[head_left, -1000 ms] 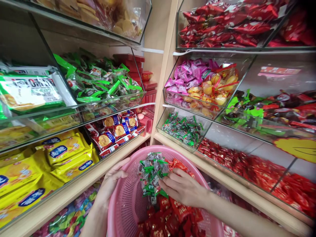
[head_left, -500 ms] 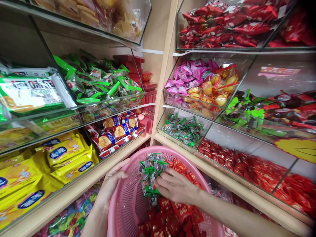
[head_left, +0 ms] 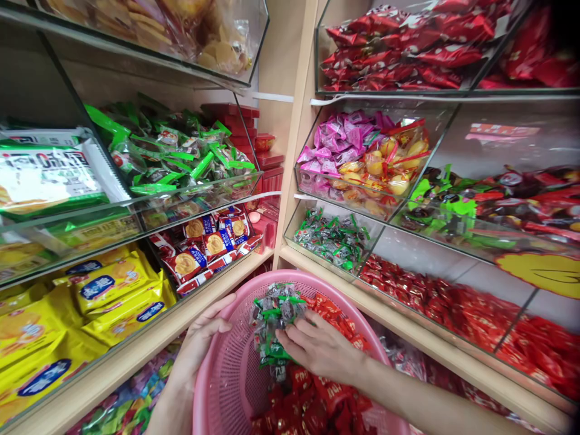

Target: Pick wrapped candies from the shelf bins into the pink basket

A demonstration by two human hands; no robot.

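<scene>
- The handful of small sweets is a loose clump of clear, silvery wrappers with bright green twisted ends; a few pieces dangle from its lower edge
- It sits inside the pink basket, up near the rim at the basket's 12 o'clock, above a heap of red-wrapped sweets
- The right hand comes in from 4 o'clock, palm down, with its fingers curled and closed around the right side of the clump
- The left hand is at 9 o'clock of the clump and clamps the basket's rim, thumb lying along the top edge and the fingers outside the mesh wall
- At 1 o'clock of the basket, a glass bin on the shelf holds sweets of the same green and silver look
- Just beside that bin, at its 4 o'clock, a long compartment of red sweets runs on to the right
</scene>
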